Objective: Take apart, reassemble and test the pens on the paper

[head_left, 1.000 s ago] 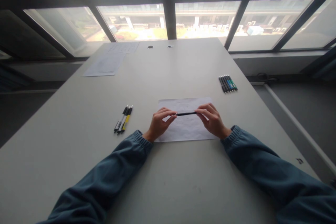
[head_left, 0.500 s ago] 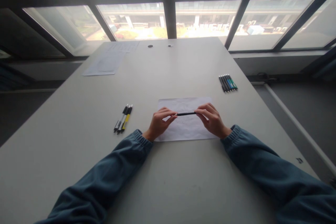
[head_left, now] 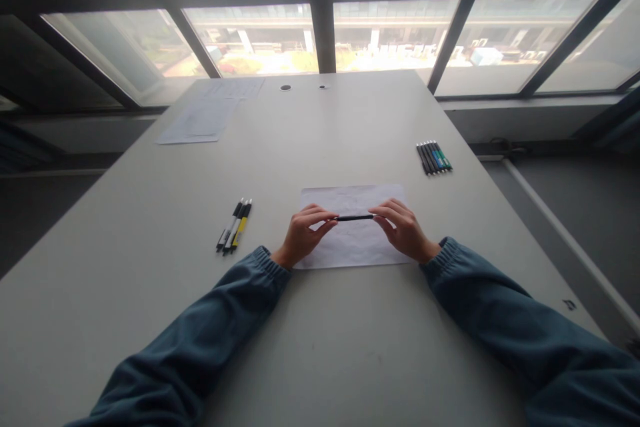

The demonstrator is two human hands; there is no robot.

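A black pen (head_left: 355, 217) lies level between my two hands, above a white sheet of paper (head_left: 357, 247). My left hand (head_left: 306, 232) pinches its left end between thumb and fingers. At the other end, my right hand (head_left: 403, 228) holds it in the same kind of pinch. Both tips of the pen are hidden by the fingers. To the left of my left hand, a small group of pens (head_left: 234, 227) lies side by side, with white and yellow barrels and black ends.
Several black, blue and green pens (head_left: 434, 158) lie in a row at the table's right. More paper sheets (head_left: 197, 120) rest at the far left of the white table (head_left: 320, 347). A small dark mark (head_left: 569, 305) shows near the right edge. Windows stand behind the table.
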